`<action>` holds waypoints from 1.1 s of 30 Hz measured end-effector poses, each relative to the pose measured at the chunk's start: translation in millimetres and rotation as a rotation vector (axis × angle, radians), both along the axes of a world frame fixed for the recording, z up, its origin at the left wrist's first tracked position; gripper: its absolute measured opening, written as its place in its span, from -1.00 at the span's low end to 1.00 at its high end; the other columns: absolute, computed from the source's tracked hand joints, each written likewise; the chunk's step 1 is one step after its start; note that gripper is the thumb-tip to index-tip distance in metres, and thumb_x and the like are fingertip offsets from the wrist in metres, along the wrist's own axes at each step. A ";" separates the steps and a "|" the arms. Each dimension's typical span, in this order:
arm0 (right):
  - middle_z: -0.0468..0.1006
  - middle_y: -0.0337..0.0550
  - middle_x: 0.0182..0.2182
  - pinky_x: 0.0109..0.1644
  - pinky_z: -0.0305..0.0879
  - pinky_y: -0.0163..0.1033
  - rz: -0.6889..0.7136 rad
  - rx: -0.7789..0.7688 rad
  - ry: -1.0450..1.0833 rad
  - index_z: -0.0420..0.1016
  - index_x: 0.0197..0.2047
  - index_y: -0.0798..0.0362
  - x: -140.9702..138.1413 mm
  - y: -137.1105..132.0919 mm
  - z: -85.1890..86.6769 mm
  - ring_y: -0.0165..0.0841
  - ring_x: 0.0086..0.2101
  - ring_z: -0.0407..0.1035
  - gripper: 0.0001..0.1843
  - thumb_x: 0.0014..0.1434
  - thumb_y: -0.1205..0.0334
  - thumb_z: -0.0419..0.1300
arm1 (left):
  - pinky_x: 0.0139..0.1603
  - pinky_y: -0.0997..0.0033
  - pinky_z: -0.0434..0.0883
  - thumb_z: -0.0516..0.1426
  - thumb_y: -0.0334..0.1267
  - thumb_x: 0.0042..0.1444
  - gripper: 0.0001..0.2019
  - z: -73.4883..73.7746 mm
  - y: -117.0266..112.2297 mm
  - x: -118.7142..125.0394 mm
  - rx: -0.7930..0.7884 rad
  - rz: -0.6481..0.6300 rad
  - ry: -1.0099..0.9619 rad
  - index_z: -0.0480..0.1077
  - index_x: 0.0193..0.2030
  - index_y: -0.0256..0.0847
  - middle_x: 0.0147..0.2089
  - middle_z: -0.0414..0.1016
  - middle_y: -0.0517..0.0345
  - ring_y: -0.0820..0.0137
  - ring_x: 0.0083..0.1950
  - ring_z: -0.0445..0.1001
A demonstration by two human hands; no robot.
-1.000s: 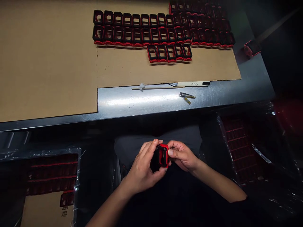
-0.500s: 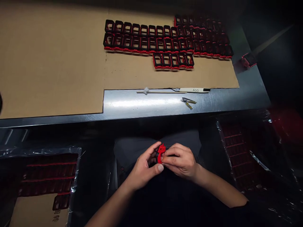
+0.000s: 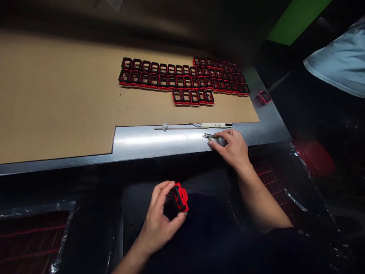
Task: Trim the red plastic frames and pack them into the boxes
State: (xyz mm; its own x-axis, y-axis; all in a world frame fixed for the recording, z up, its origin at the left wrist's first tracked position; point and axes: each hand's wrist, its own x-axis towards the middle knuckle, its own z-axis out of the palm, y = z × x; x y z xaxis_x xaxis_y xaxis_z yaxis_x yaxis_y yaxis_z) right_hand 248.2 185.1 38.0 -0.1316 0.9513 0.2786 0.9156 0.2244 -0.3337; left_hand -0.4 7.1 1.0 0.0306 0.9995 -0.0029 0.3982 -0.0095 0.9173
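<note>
A red and black plastic frame [image 3: 182,197] is gripped between the thumb and fingers of my left hand [image 3: 158,213], above my lap. Its red side is turned to the right. On the metal table strip, my right hand [image 3: 232,146] has thumb and fingers around the handles of small yellow-handled pliers [image 3: 208,136]. The pliers lie on the metal, jaws pointing left, and the fingers partly cover the handles.
Rows of similar frames [image 3: 162,80] stand on the cardboard [image 3: 71,114]. A knife-like tool marked A55 [image 3: 213,125] and a thin stick with white fluff [image 3: 164,127] lie along its edge. One frame [image 3: 264,96] sits at the right. Plastic-lined boxes [image 3: 34,236] flank me.
My right hand has left the frame and reached up to the pliers on the table. My left hand keeps the frame, now turned and slightly further left. The camera view has shifted.
</note>
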 end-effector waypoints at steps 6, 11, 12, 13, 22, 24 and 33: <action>0.63 -0.14 -0.36 -0.32 0.45 -0.22 0.356 -0.073 0.237 0.58 -0.14 0.05 -8.9 -58.8 14.0 -0.32 -0.41 0.49 -0.82 0.15 0.26 0.33 | 0.27 0.08 0.43 0.21 -0.42 0.04 -0.31 9.8 -1.8 -1.7 0.020 -0.131 -0.089 0.17 0.33 -0.05 0.27 0.29 -0.08 0.17 0.28 0.38; 0.67 -0.09 -0.29 -0.26 0.54 -0.23 0.635 -0.185 0.400 0.58 -0.05 0.04 -18.4 -119.5 14.4 -0.31 -0.32 0.57 -0.75 0.16 0.33 0.34 | 0.28 0.10 0.42 0.27 -0.38 0.03 -0.21 6.2 -1.2 0.2 -0.016 -0.223 -0.181 0.12 0.40 -0.03 0.26 0.32 -0.07 0.16 0.27 0.39; 0.68 -0.07 -0.27 -0.25 0.55 -0.25 0.652 -0.187 0.438 0.58 -0.07 0.05 -20.4 -126.3 12.0 -0.32 -0.31 0.59 -0.77 0.17 0.32 0.34 | 0.27 0.10 0.43 0.28 -0.38 0.04 -0.20 5.3 -0.2 0.9 -0.012 -0.247 -0.197 0.10 0.42 -0.01 0.25 0.32 -0.07 0.16 0.27 0.39; 0.68 -0.06 -0.26 -0.25 0.56 -0.27 0.666 -0.177 0.472 0.59 -0.11 0.06 -22.2 -131.2 9.7 -0.33 -0.30 0.60 -0.82 0.18 0.31 0.34 | 0.27 0.10 0.44 0.28 -0.38 0.05 -0.19 4.5 1.0 1.4 -0.008 -0.272 -0.211 0.08 0.43 0.00 0.25 0.32 -0.08 0.17 0.27 0.39; 0.68 -0.09 -0.29 -0.34 0.53 -0.35 0.703 -0.115 0.462 0.62 -0.29 0.07 -27.3 -134.5 8.6 -0.40 -0.40 0.58 -0.96 0.18 0.29 0.35 | 0.20 0.05 0.49 0.29 -0.38 0.08 -0.18 5.6 4.3 -2.0 0.008 -0.306 -0.196 0.07 0.45 0.03 0.23 0.35 -0.11 0.12 0.24 0.42; 0.68 -0.10 -0.28 -0.32 0.54 -0.35 0.711 -0.115 0.455 0.61 -0.28 0.06 -27.7 -133.8 8.5 -0.40 -0.39 0.58 -0.97 0.18 0.29 0.35 | 0.19 0.05 0.49 0.29 -0.39 0.07 -0.17 6.0 3.6 -2.2 0.009 -0.290 -0.193 0.07 0.45 0.03 0.23 0.35 -0.10 0.12 0.23 0.43; 0.69 -0.05 -0.28 -0.30 0.56 -0.33 0.725 -0.125 0.463 0.62 -0.26 0.09 -29.2 -133.2 5.2 -0.37 -0.37 0.59 -0.94 0.16 0.31 0.37 | 0.21 0.10 0.48 0.28 -0.39 0.07 -0.19 4.2 3.5 -2.4 0.006 -0.263 -0.202 0.09 0.43 0.04 0.23 0.34 -0.07 0.16 0.23 0.43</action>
State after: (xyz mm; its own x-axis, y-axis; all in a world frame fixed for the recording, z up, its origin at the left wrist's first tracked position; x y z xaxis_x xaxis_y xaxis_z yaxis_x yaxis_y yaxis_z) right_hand 219.1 51.9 43.1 -0.6159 0.7042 0.3533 0.3270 0.6365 -0.6985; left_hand -2.9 10.7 5.2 0.2871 0.9573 0.0349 0.1912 -0.0930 0.9771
